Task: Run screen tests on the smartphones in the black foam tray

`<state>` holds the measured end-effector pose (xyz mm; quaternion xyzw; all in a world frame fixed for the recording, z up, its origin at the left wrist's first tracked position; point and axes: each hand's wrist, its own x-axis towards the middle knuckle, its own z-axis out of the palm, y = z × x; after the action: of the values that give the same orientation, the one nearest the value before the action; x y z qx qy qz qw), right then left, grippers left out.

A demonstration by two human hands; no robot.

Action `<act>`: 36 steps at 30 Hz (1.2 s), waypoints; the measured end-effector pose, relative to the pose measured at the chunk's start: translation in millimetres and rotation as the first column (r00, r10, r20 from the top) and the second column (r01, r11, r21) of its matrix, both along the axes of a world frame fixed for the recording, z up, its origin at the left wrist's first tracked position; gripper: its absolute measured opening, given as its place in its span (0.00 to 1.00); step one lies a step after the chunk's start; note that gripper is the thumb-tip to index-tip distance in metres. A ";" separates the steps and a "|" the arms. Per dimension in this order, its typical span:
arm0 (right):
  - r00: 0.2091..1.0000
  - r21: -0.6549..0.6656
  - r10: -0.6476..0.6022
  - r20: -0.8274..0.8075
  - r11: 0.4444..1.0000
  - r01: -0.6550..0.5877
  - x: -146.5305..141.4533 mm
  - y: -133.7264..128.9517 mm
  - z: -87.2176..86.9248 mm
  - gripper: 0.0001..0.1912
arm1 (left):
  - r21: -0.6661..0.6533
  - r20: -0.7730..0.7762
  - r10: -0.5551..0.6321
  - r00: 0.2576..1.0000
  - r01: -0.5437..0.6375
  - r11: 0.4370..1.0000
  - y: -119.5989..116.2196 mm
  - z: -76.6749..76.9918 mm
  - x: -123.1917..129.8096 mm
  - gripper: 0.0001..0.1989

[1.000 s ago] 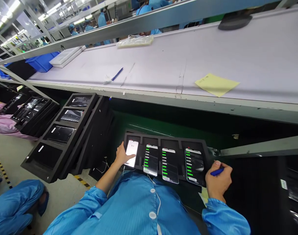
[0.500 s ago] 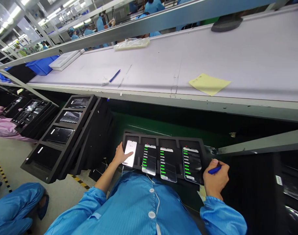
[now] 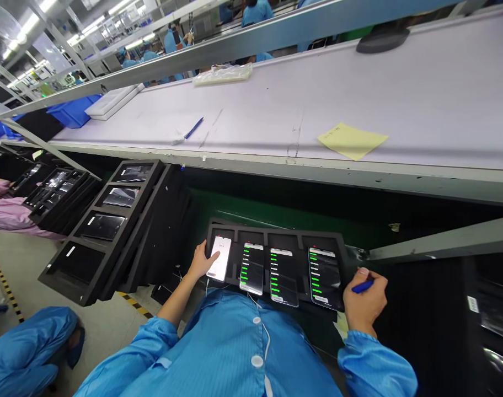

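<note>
A black tray with several compartments rests across my lap, against my blue smock. In its leftmost compartment lies a phone with a lit white screen. Three other phones sit to the right: one, another and a third, each showing green and white lines of text. My left hand grips the tray's left edge, its thumb reaching over the white screen. Closed around a blue pen, my right hand stays just beyond the tray's right end.
Left of me lean stacked black trays holding phones. Ahead runs a white bench with a yellow note, another blue pen and a bagged item. A metal bar crosses at right. A person's blue-clad leg shows lower left.
My left thumb has drawn back a little to the left and up on the white screen. The right hand and pen stay in nearly the same place.
</note>
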<state>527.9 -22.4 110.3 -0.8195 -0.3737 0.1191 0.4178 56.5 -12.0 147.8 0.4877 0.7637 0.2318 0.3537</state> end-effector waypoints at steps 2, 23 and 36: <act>1.000 -0.009 -0.006 0.005 1.000 0.006 0.2 -0.1 -0.3 0.33 | -0.002 -0.018 -0.016 1.000 0.016 1.000 -4.8 0.5 3.0 0.54; 0.999 -0.091 -0.024 -0.024 0.996 0.022 -5.0 1.1 15.8 0.19 | 0.082 0.112 -0.112 0.987 0.103 0.991 -34.4 -6.6 -8.0 0.57; 1.000 -0.100 -0.023 -0.012 0.995 0.022 -4.1 1.2 17.6 0.17 | 0.028 0.063 0.099 0.993 -0.101 0.995 -85.5 4.7 -21.1 0.36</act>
<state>523.8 -21.1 127.9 -0.8426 -0.3555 0.1383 0.3802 35.4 -97.5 152.4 0.4470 0.7721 0.2759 0.3576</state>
